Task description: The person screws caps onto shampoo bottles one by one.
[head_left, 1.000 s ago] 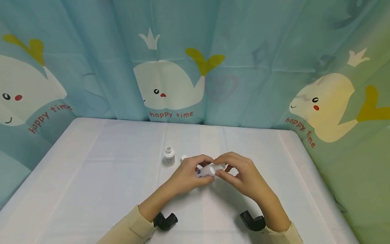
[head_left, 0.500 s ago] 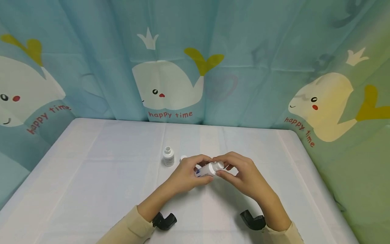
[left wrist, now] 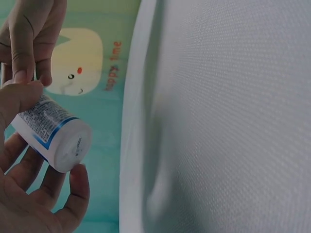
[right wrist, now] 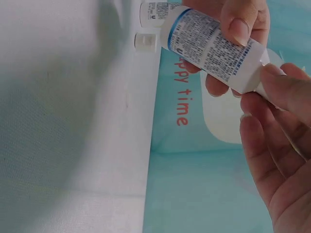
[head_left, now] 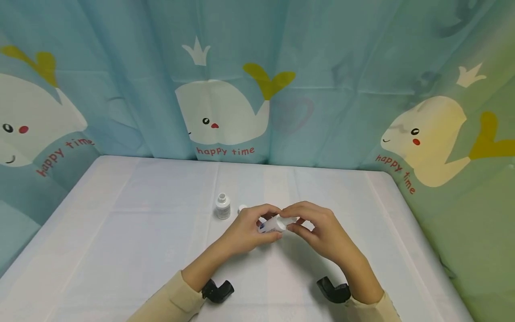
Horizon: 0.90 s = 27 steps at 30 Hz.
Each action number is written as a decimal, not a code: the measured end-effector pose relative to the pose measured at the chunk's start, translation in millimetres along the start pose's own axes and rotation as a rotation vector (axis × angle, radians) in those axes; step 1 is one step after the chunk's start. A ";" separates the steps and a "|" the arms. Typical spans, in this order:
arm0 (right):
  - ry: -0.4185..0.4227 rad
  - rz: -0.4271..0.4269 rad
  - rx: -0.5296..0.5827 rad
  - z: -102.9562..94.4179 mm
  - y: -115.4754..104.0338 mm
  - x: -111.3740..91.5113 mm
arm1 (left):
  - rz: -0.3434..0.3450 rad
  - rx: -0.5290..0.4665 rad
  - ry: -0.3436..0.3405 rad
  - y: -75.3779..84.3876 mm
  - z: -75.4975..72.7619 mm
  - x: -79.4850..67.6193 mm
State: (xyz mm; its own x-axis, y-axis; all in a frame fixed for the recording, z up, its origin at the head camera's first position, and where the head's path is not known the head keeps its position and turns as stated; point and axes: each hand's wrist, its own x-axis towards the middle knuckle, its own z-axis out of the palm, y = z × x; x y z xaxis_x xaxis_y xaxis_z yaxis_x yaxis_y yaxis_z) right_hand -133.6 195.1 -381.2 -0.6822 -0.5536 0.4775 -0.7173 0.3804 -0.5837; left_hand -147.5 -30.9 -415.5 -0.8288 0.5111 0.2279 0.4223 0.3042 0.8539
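Observation:
My left hand (head_left: 247, 228) holds a white bottle (right wrist: 209, 46) with a printed, blue-edged label, tilted above the table. Its base faces the left wrist camera, with thumb and fingers around the sides. At the bottle's other end, my right hand (head_left: 322, 228) pinches the white cap (head_left: 287, 220) between thumb and fingers. Those fingers hide part of the cap, so how it sits on the neck cannot be told. Beyond the left hand, a second white bottle (head_left: 223, 206) stands upright with its mouth uncovered. A small loose white cap (right wrist: 146, 42) lies beside it, partly hidden in the head view.
A white cloth covers the table (head_left: 153, 232). Behind it and along the sides hangs a blue-green curtain (head_left: 322, 125) printed with whales. Black curved pieces (head_left: 218, 292) stick out from both wrists.
The right fingers have shifted slightly around the cap, which shows more of its end half a second ago than now. Both hands and the standing bottle stay in nearly the same places.

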 end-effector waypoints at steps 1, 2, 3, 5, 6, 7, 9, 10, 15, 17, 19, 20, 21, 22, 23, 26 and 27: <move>0.005 0.002 -0.006 0.0 -0.3 0.1 | 0.000 0.003 0.002 -0.1 0.1 0.1; 0.011 0.005 -0.010 -0.2 -0.6 0.2 | 0.000 0.007 0.003 -0.3 0.3 0.3; 0.015 0.008 -0.015 -0.2 -0.8 0.2 | 0.000 0.005 0.002 -0.3 0.5 0.5; 0.020 0.010 -0.030 -0.5 -1.0 -0.4 | -0.007 0.006 -0.001 -0.5 0.7 0.6; 0.021 0.009 -0.038 -0.5 -0.9 -0.6 | -0.011 0.004 -0.002 -0.5 0.8 0.5; 0.022 0.005 -0.041 -0.5 -1.0 -0.7 | -0.014 0.001 -0.004 -0.7 1.0 0.5; 0.025 -0.007 -0.040 -0.3 -0.8 -0.9 | -0.018 -0.011 -0.009 -0.8 1.5 0.5; 0.030 -0.018 -0.040 -0.1 -0.7 -0.9 | -0.020 -0.010 -0.009 -0.9 1.8 0.3; 0.063 -0.012 -0.044 1.0 -1.0 0.0 | -0.004 -0.005 0.005 0.1 2.4 -0.3; 0.070 0.007 -0.051 1.1 -1.4 -0.2 | -0.001 0.001 0.015 1.0 2.6 -0.4; 0.070 0.018 -0.057 1.1 -1.9 -0.4 | -0.001 0.008 0.025 1.8 2.6 -0.4; 0.069 0.017 -0.053 1.1 -2.0 -0.5 | -0.006 0.008 0.029 2.3 2.5 -0.3; 0.068 0.013 -0.049 1.2 -1.8 -0.5 | -0.011 0.007 0.034 2.7 2.5 -0.4; 0.068 0.006 -0.043 1.3 -1.6 -0.5 | -0.013 0.005 0.039 3.0 2.4 -0.4; 0.070 0.001 -0.039 1.5 -1.4 -0.4 | -0.016 0.005 0.044 3.3 2.5 -0.5; 0.084 -0.018 -0.032 2.0 -0.7 0.2 | -0.010 0.004 0.057 3.7 3.3 -0.7; 0.090 -0.018 -0.036 2.2 -0.8 0.5 | -0.004 0.010 0.062 3.9 3.7 -0.9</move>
State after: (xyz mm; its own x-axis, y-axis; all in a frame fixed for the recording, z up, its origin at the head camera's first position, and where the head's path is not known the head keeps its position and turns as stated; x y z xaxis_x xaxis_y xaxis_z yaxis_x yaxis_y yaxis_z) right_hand -133.1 192.9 -382.0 -0.6782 -0.4920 0.5459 -0.7329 0.3985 -0.5513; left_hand -143.7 -27.2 -414.1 -0.8517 0.4587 0.2534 0.4221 0.3140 0.8505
